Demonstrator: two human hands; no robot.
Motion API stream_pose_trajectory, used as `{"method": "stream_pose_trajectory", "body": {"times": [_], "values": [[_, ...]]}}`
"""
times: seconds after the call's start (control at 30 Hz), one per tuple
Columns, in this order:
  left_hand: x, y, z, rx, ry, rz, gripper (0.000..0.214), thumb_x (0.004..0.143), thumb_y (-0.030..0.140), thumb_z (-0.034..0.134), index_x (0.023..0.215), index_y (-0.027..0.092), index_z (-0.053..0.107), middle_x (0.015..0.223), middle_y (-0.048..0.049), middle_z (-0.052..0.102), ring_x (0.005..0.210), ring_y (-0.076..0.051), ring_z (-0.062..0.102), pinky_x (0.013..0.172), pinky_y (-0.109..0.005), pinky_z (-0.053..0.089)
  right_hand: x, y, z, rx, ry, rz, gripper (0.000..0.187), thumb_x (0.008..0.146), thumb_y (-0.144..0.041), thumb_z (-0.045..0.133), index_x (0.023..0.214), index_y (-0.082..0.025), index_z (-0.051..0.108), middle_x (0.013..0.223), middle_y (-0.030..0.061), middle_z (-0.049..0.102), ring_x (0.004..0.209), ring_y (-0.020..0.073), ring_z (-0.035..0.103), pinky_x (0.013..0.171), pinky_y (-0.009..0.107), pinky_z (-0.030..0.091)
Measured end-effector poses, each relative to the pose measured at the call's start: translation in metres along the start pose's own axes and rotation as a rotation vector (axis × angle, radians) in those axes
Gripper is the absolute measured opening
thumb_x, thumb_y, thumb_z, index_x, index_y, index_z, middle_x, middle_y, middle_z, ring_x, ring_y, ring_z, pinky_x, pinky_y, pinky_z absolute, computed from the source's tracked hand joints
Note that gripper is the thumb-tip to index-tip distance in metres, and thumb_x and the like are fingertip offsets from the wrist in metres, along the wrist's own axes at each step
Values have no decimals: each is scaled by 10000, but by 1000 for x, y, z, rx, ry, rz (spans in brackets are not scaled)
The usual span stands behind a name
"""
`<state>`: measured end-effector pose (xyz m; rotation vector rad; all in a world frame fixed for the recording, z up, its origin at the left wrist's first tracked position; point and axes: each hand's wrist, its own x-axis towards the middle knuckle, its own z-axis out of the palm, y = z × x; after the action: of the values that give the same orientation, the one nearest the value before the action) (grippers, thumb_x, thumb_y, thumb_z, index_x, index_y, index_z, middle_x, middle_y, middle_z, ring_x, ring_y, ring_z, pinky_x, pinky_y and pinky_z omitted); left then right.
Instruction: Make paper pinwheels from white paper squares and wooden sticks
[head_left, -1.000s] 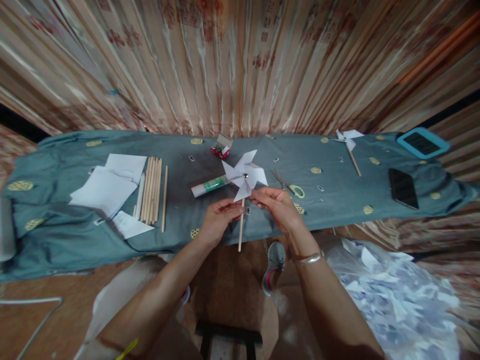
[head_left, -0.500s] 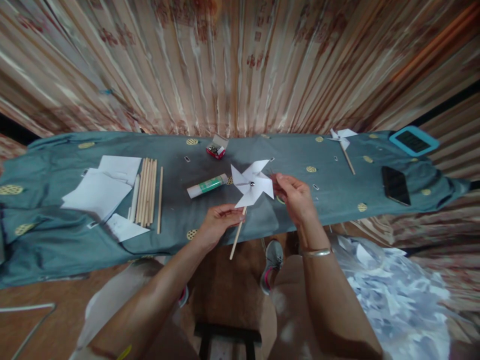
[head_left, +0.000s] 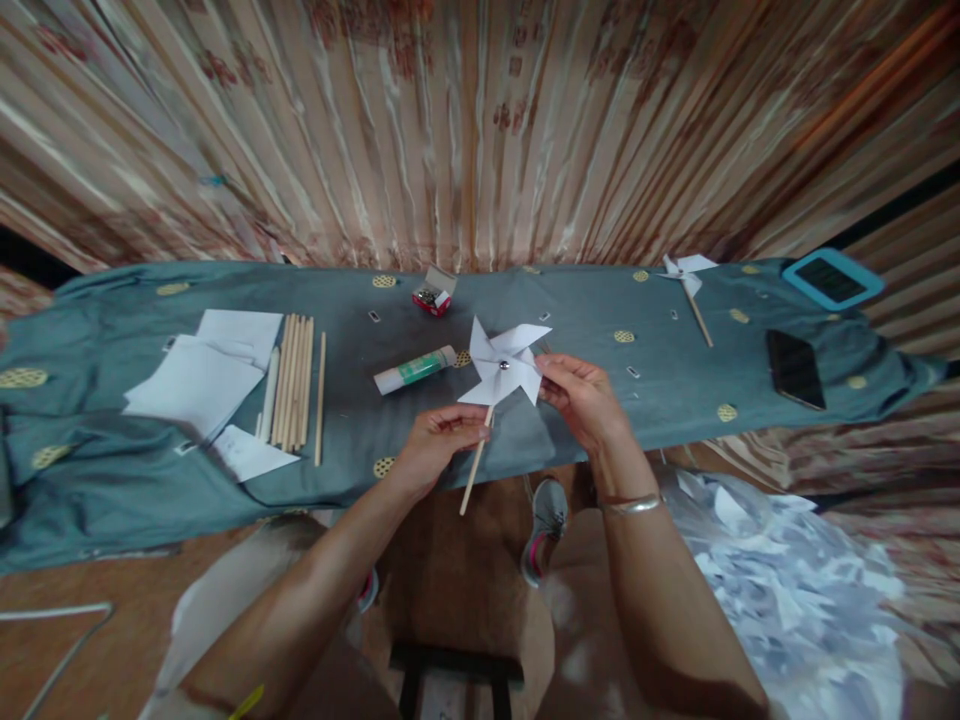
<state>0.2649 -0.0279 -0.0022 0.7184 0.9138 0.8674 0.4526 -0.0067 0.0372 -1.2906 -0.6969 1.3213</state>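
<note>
A white paper pinwheel [head_left: 504, 364] on a thin wooden stick [head_left: 475, 462] is held up over the near edge of a table covered in grey-blue cloth [head_left: 120, 470]. My left hand [head_left: 435, 442] is closed round the stick just below the paper head. My right hand [head_left: 581, 398] pinches the right-hand blade of the pinwheel between its fingertips. A silver pin shows at the wheel's centre. Behind the pinwheel lie a glue stick [head_left: 415, 369] and a small red box of pins [head_left: 433, 293].
White paper sheets [head_left: 201, 375] and several wooden sticks [head_left: 294, 389] lie at the left. A second pinwheel [head_left: 688, 280], a black phone [head_left: 795, 368] and a blue-framed tablet [head_left: 831, 279] are at the right. A bag of paper scraps [head_left: 780, 590] sits on the floor. Curtain behind.
The pinwheel's blades have turned. My right hand went from the stick's top to the right blade and now sits slightly lower and closer. My left hand keeps its hold.
</note>
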Motion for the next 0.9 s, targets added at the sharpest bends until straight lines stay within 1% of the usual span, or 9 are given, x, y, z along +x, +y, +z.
{"method": "stream_pose_trajectory", "body": {"times": [0.17, 0.33, 0.43, 0.6, 0.73, 0.8, 0.9], "values": [[0, 0, -1, -16, 33, 2, 311, 494, 258, 886, 765, 162, 768, 674, -11, 716, 608, -99, 615, 647, -226, 499, -2, 0, 2, 11, 3, 21, 385, 384, -432, 926, 625, -205, 729, 582, -41, 650, 520, 51, 537, 522, 163, 472], [1, 0, -1, 0, 65, 31, 304, 507, 271, 884, 761, 156, 763, 684, -20, 718, 615, -109, 621, 647, -236, 499, -4, 1, 5, 24, -32, 47, 366, 417, -422, 922, 618, -198, 714, 534, -48, 619, 488, 52, 529, 512, 174, 466], [1, 0, 0, 0, 72, 33, 316, 496, 279, 889, 756, 155, 759, 682, -22, 718, 620, -117, 627, 655, -247, 502, -6, 1, 8, 36, -31, 87, 368, 421, -416, 924, 629, -206, 704, 556, -40, 651, 480, 65, 551, 502, 189, 475], [1, 0, 0, -23, 67, 20, 330, 471, 282, 897, 743, 158, 757, 664, -16, 713, 606, -117, 627, 652, -252, 509, -8, 1, 13, 78, -47, 122, 408, 372, -416, 936, 647, -213, 711, 617, -30, 699, 513, 75, 600, 498, 173, 493], [1, -1, 0, -15, 59, 26, 309, 484, 278, 890, 740, 165, 758, 666, -14, 715, 599, -111, 620, 642, -244, 508, -8, 5, 15, 92, -85, 106, 349, 429, -404, 925, 648, -221, 724, 665, -19, 725, 547, 83, 624, 515, 171, 516], [0, -1, 0, -12, 52, 30, 292, 496, 271, 884, 740, 168, 762, 660, -12, 713, 595, -105, 615, 631, -232, 500, -8, 7, 17, 85, -99, 96, 322, 458, -402, 914, 642, -213, 729, 668, -5, 731, 548, 98, 631, 529, 194, 533], [0, -1, 0, -8, 52, 40, 284, 497, 263, 882, 740, 169, 767, 652, -12, 711, 589, -101, 609, 617, -221, 492, -8, 8, 19, 80, -118, 80, 324, 471, -396, 905, 653, -187, 740, 671, 24, 741, 582, 138, 662, 601, 247, 567]]}}
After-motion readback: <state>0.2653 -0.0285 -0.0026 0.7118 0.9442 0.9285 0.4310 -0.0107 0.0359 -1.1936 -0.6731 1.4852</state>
